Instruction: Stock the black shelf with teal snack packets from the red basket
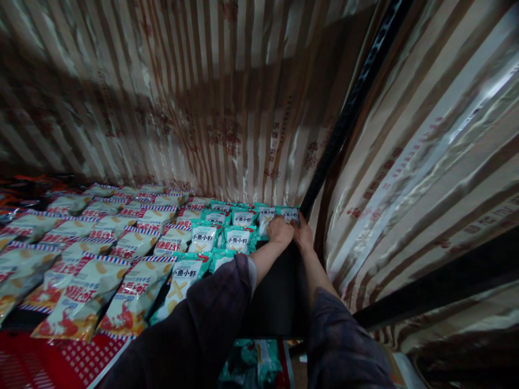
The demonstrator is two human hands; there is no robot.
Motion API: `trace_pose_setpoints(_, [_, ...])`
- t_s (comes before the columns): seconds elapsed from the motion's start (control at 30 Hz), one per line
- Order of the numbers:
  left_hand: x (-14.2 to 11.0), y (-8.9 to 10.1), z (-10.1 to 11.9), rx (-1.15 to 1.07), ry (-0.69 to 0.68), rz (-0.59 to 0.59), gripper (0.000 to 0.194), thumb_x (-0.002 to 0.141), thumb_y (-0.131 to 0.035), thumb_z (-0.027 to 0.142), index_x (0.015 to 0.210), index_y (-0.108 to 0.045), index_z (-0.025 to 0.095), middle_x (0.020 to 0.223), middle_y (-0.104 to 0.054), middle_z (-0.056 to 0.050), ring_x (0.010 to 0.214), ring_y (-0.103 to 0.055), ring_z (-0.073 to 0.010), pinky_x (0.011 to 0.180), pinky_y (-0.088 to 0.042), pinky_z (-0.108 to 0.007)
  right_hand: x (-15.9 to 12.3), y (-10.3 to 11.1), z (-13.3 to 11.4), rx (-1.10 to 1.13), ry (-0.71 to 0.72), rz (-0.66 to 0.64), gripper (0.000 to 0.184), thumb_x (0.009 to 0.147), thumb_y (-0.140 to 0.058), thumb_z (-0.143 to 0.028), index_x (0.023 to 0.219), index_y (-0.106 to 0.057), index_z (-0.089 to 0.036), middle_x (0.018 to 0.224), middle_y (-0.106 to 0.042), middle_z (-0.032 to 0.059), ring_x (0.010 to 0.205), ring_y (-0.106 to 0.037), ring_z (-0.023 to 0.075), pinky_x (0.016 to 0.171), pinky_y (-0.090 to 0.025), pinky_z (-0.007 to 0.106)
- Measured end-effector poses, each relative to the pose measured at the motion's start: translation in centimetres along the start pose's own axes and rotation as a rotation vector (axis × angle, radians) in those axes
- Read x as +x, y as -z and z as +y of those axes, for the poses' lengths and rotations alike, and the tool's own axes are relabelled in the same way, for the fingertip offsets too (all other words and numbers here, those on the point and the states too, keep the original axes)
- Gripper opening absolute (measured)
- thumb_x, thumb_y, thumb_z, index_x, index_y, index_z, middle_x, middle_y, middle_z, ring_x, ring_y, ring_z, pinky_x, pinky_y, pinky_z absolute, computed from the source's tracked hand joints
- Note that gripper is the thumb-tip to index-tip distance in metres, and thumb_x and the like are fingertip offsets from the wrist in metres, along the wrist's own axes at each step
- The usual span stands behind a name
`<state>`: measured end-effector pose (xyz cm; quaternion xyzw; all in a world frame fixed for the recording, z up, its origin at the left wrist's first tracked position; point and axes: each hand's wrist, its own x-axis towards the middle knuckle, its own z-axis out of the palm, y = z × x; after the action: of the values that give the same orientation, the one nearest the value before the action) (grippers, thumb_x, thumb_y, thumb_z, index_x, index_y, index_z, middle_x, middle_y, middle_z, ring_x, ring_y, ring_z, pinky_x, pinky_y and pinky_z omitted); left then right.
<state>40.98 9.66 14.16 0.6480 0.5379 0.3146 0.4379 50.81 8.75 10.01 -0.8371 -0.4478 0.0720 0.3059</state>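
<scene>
Both my arms reach forward over a black shelf [279,294] to its back right corner. My left hand [280,230] has its fingers curled at a green-and-white snack bag [266,213] in the back row. Beside it, my right hand [303,233] closes on the lower right side of another green-and-white snack bag [289,214] by the post. Several matching green bags [240,239] stand in rows just left of my hands. Some of my fingertips are hidden behind the hands and bags.
Rows of white snack bags with red lettering [135,286] fill the left side. A red perforated basket [60,359] sits at lower left. More green bags [259,362] lie below the shelf edge. A black post [336,140] and striped plastic sheeting [243,97] bound the back and right.
</scene>
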Motion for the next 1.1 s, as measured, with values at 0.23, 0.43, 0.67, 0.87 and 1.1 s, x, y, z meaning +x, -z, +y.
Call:
trace_pose_setpoints(0.23, [-0.4, 0.3, -1.1, 0.305, -0.298, 0.046, 0.029, 0.088, -0.050, 0.025, 0.106, -0.069, 0.014, 0.142, -0.050, -0.015, 0.145, -0.020, -0.0311, 0.117, -0.017, -0.043, 0.2, -1.5, 0.7, 0.019, -0.014, 0.102, 0.056, 0.093, -0.033, -0.029, 0.144, -0.038, -0.009, 0.132, -0.059, 0.0174, 0.115, -0.060, 0.0277, 0.099, -0.044, 0.037])
trace_pose_setpoints(0.43, [-0.4, -0.3, -2.2, 0.532, -0.267, -0.004, 0.040, 0.092, -0.037, 0.019, 0.121, -0.062, 0.014, 0.153, -0.038, -0.010, 0.147, -0.014, -0.0295, 0.118, -0.015, -0.048, 0.4, -3.0, 1.8, 0.027, 0.135, 0.224, 0.054, 0.091, -0.036, -0.029, 0.141, -0.041, -0.010, 0.129, -0.058, 0.0187, 0.116, -0.058, 0.0274, 0.098, -0.045, 0.039])
trace_pose_setpoints(0.67, [1.0, -0.6, -2.5, 0.794, -0.307, 0.032, 0.050, 0.097, -0.025, 0.026, 0.131, -0.057, 0.011, 0.156, -0.033, -0.009, 0.147, -0.016, -0.0302, 0.116, -0.020, -0.046, 0.0, -4.0, 2.1, -0.053, 0.235, 0.243, 0.050, 0.090, -0.045, -0.036, 0.138, -0.049, -0.023, 0.138, -0.049, 0.0158, 0.124, -0.049, 0.0295, 0.099, -0.043, 0.044])
trace_pose_setpoints(0.87, [1.7, -0.1, -2.9, 0.830, -0.284, 0.009, 0.054, 0.093, -0.036, 0.030, 0.142, -0.042, 0.008, 0.156, -0.030, -0.015, 0.146, -0.015, -0.0321, 0.114, -0.024, -0.046, -0.2, -4.1, 1.9, -0.126, 0.228, 0.205, 0.049, 0.087, -0.050, -0.032, 0.135, -0.053, -0.024, 0.139, -0.048, 0.0150, 0.122, -0.050, 0.0291, 0.100, -0.041, 0.041])
trace_pose_setpoints(1.1, [1.0, -0.2, -2.7, 0.812, -0.278, 0.094, 0.054, 0.095, -0.034, 0.034, 0.139, -0.044, 0.005, 0.149, -0.039, -0.021, 0.140, -0.029, -0.0330, 0.107, -0.032, -0.049, -0.2, -4.4, 1.1, -0.096, 0.182, 0.284, 0.047, 0.088, -0.045, -0.033, 0.132, -0.055, -0.019, 0.129, -0.053, 0.0178, 0.113, -0.052, 0.0297, 0.094, -0.042, 0.041])
